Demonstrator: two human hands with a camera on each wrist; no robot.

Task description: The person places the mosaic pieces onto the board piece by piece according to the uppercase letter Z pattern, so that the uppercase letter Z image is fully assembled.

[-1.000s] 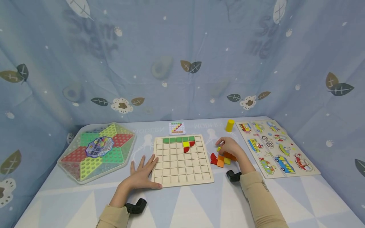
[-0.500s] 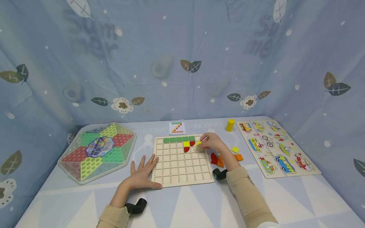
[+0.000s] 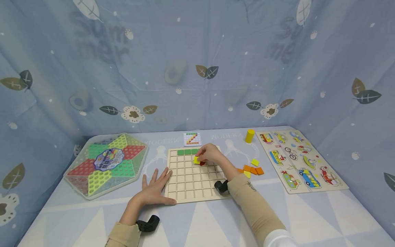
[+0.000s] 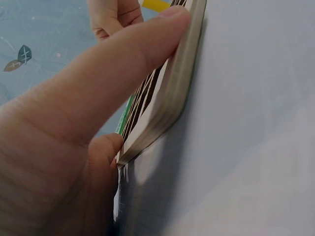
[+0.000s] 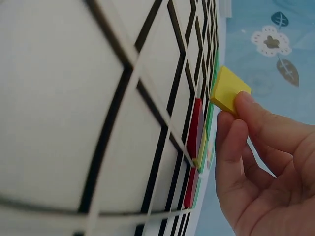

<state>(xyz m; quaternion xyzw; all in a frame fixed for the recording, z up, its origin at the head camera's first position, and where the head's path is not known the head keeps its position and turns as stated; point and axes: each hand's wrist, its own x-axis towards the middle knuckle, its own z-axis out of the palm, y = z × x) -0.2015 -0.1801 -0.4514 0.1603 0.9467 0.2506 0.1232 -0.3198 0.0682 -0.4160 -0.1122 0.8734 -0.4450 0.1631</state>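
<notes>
A wooden grid board (image 3: 185, 187) lies on the table, with a row of green square tiles (image 3: 185, 152) along its top. My right hand (image 3: 211, 153) pinches a yellow square tile (image 5: 227, 88) between thumb and fingers, just above the board in the right wrist view. Below it, red quarter-round tiles (image 5: 195, 129) sit in the grid, largely covered by the hand in the head view. My left hand (image 3: 154, 190) rests spread at the board's lower left corner, its thumb (image 4: 147, 44) on the near edge in the left wrist view.
A pattern card (image 3: 192, 139) lies behind the board. Loose orange tiles (image 3: 253, 170) and a yellow tile (image 3: 254, 162) are to the right, near a yellow cylinder (image 3: 250, 136). A picture puzzle (image 3: 303, 161) lies far right, and a hexagonal game box (image 3: 106, 164) at left.
My right hand has gone from the loose tiles leftward over the board, carrying a yellow square tile. The left hand keeps its place on the board's corner.
</notes>
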